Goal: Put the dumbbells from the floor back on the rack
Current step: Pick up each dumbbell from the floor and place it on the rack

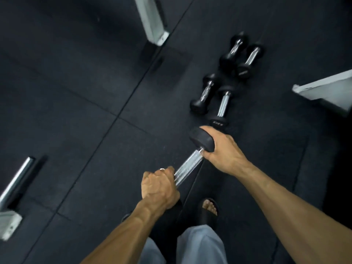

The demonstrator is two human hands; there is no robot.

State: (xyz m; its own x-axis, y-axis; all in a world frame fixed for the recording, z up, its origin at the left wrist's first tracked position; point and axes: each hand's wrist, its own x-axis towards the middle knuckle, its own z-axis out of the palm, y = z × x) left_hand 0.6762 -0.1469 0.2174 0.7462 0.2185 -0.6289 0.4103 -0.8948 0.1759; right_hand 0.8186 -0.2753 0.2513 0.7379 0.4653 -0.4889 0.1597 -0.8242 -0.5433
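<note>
I hold one dumbbell (188,164) above the floor with both hands; it has black rubber heads and a chrome knurled handle. My left hand (160,187) grips the near end of the handle, and the near head is hidden beneath it. My right hand (221,149) is curled around the far head. Several more dumbbells lie on the black mat beyond: a near pair (206,92) (222,103) and a far pair (235,48) (250,58). No rack shelf is plainly in view.
White metal frame feet stand at top centre (152,21), right edge (327,92) and lower left (9,223), the last with a chrome bar (17,178). My sandalled foot (209,206) is on the rubber floor tiles (76,111) below the held dumbbell.
</note>
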